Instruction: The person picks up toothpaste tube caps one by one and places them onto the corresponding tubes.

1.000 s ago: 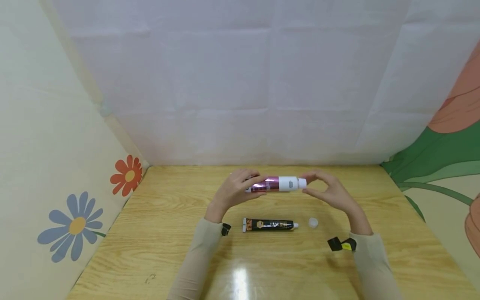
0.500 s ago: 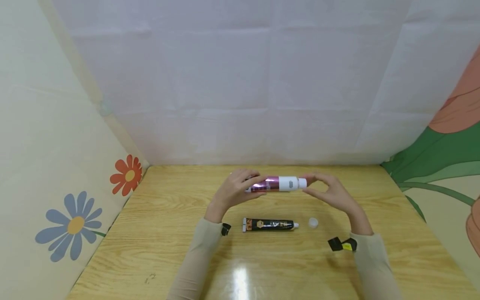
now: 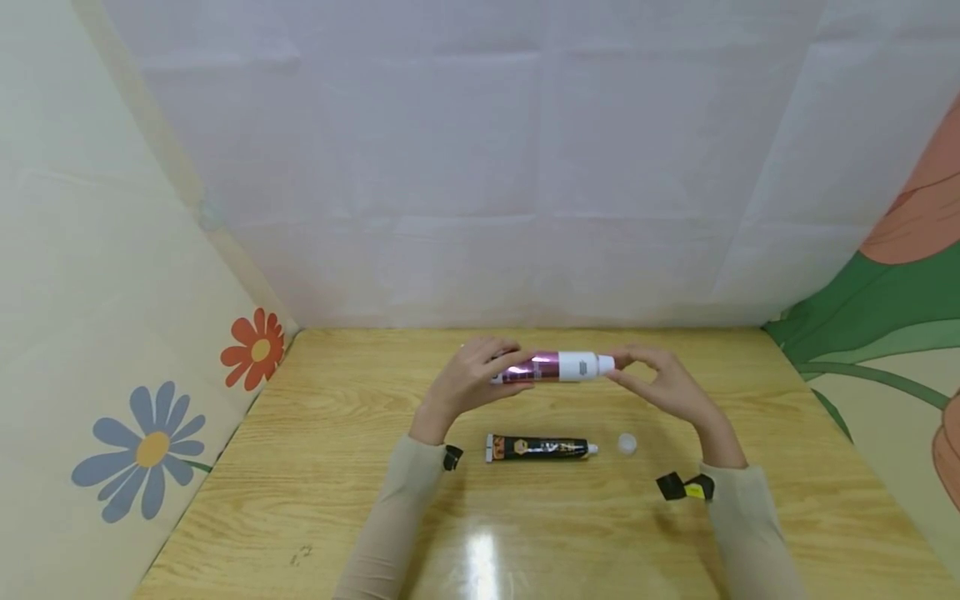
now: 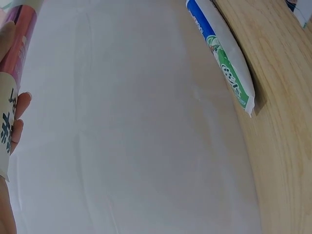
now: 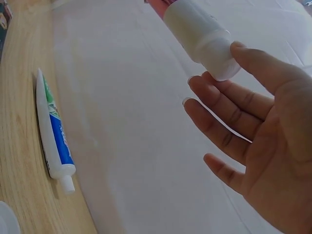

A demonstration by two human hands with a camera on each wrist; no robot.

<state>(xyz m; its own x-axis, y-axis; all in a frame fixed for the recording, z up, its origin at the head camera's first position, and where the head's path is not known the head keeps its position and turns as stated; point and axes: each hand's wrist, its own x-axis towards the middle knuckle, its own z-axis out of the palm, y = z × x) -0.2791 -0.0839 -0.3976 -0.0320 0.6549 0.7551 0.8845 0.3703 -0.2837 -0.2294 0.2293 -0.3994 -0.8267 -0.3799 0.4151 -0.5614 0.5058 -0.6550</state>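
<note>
The glossy purple-and-white cylindrical tube (image 3: pixel 549 367) was held above the pale wooden table (image 3: pixel 300 467), the left hand (image 3: pixel 467 382) gripping its nine-o'clock end, the right hand (image 3: pixel 669 387) pinching its white plastic cap (image 3: pixel 605 365) at three o'clock. Steadying the tube without squeezing seemed wisest.

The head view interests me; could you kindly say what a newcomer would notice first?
Probably the purple-and-white squeeze tube held up over the wooden table. Next comes the black squeeze tube lying below it in frame, then the red flower and blue flower at left.
</note>
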